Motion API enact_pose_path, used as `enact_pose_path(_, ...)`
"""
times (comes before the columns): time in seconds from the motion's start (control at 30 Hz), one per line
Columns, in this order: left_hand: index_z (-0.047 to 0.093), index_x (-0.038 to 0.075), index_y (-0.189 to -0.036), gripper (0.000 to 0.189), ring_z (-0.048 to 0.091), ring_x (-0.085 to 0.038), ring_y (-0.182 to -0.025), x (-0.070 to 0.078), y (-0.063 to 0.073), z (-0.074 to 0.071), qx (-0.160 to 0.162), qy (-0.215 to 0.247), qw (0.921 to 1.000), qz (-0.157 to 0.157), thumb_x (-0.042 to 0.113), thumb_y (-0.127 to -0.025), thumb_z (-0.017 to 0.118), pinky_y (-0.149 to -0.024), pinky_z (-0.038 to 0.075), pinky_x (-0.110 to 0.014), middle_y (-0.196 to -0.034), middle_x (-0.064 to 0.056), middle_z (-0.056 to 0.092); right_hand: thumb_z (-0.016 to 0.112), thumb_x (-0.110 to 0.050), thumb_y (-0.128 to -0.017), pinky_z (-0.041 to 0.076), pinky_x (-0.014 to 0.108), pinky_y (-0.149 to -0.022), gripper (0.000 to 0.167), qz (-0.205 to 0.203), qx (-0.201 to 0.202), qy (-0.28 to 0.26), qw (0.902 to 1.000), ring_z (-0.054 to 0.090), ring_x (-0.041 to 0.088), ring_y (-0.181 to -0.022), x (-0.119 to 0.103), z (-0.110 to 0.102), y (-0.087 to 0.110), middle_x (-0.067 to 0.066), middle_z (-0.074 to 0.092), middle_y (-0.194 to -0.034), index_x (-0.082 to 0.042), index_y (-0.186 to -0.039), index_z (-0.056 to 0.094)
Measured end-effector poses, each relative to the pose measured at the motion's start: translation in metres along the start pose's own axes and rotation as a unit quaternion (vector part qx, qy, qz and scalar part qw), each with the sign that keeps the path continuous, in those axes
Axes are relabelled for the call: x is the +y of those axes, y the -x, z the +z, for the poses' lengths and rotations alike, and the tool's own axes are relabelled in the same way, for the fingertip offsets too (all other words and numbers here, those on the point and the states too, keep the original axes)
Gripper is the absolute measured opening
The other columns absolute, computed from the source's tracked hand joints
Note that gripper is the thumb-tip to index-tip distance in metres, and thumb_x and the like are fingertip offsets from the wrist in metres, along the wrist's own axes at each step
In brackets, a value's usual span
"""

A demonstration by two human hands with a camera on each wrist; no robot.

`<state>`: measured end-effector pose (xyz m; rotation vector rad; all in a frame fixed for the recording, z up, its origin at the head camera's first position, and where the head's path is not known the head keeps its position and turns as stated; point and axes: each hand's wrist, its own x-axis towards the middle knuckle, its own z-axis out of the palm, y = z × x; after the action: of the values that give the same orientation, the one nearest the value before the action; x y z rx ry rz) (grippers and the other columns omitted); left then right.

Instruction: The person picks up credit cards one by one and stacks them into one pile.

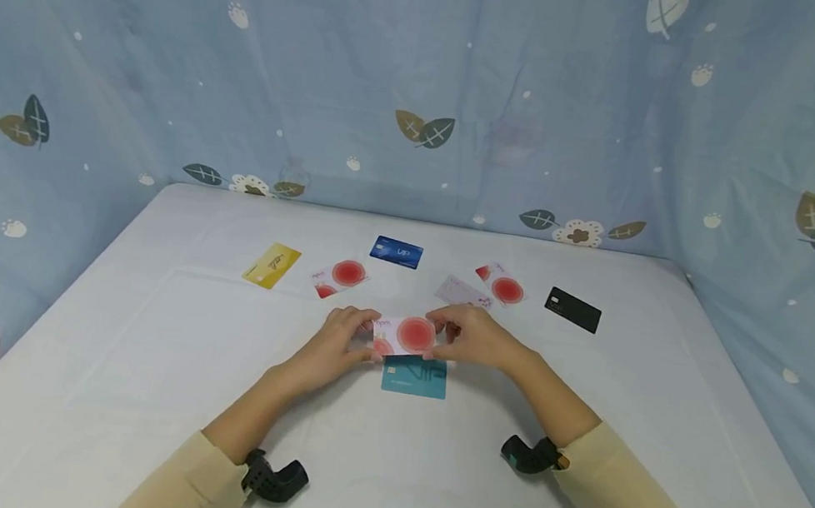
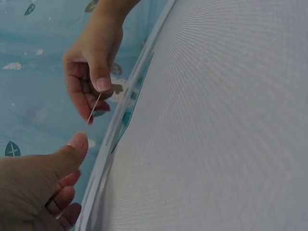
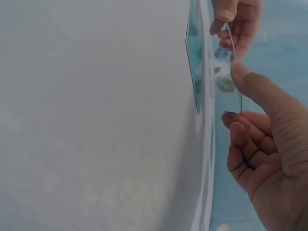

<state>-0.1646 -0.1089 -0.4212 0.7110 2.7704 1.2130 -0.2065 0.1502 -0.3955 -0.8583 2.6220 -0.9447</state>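
A white card with red circles (image 1: 413, 335) is held up between both hands over the middle of the table. My left hand (image 1: 332, 344) grips its left edge, index finger at the upper corner and thumb at the lower. At the opposite edge, my right hand (image 1: 475, 339) pinches it between thumb and index finger. Both wrist views catch the card nearly edge-on, as a thin line. Just below it in the head view lies a teal VIP card (image 1: 414, 379) on the table, its upper part hidden by the held card.
Across the back of the white table (image 1: 135, 391) lie a yellow card (image 1: 272, 265), a red-circled card (image 1: 340, 277), a blue VIP card (image 1: 396, 252), a pale lilac card (image 1: 463, 291), another red-circled card (image 1: 502, 284) and a black card (image 1: 573, 310). A patterned blue curtain (image 1: 368, 73) hangs behind.
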Motion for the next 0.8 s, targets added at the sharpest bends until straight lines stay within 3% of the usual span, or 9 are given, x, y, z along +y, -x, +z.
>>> enact_pose_path(0.1, 0.048, 0.002, -0.129, 0.053, 0.04, -0.023, -0.105, 0.002, 0.001, -0.001, -0.005, -0.004, 0.9999, 0.01, 0.018, -0.084, 0.07, -0.091, 0.041, -0.04, -0.107, -0.007, 0.052, 0.08, -0.03, -0.074, 0.05, 0.023, -0.069, 0.057, 0.004, 0.009, 0.002, 0.9999, 0.053, 0.014, -0.081, -0.003, 0.0, 0.005, 0.001, 0.062, -0.092, -0.006, -0.122, 0.062)
enact_pose_path(0.37, 0.047, 0.007, -0.133, 0.055, 0.038, -0.024, -0.113, 0.014, 0.001, -0.005, -0.044, 0.0, 0.9989, -0.019, 0.02, -0.085, 0.07, -0.095, 0.042, -0.042, -0.116, -0.006, 0.051, 0.082, -0.031, -0.073, 0.05, 0.023, -0.067, 0.057, 0.026, 0.021, 0.001, 0.9994, 0.053, 0.014, -0.08, -0.009, 0.0, 0.017, 0.002, 0.062, -0.091, -0.005, -0.12, 0.062)
enact_pose_path(0.57, 0.047, 0.011, -0.134, 0.055, 0.036, -0.024, -0.114, 0.017, 0.001, -0.004, -0.046, -0.006, 0.9988, -0.014, 0.022, -0.085, 0.07, -0.093, 0.044, -0.041, -0.121, -0.007, 0.048, 0.081, -0.028, -0.074, 0.05, 0.024, -0.069, 0.054, 0.02, 0.037, 0.004, 0.9991, 0.053, 0.014, -0.081, -0.013, -0.001, 0.027, 0.002, 0.061, -0.09, -0.004, -0.118, 0.063)
enact_pose_path(0.8, 0.047, 0.011, -0.135, 0.053, 0.037, -0.022, -0.112, 0.019, 0.003, -0.002, -0.064, -0.003, 0.9979, -0.006, 0.019, -0.087, 0.067, -0.092, 0.044, -0.04, -0.115, -0.004, 0.05, 0.08, -0.028, -0.074, 0.049, 0.023, -0.067, 0.051, 0.016, 0.051, -0.006, 0.9986, 0.052, 0.014, -0.08, -0.016, 0.002, 0.039, 0.002, 0.059, -0.086, -0.004, -0.116, 0.064)
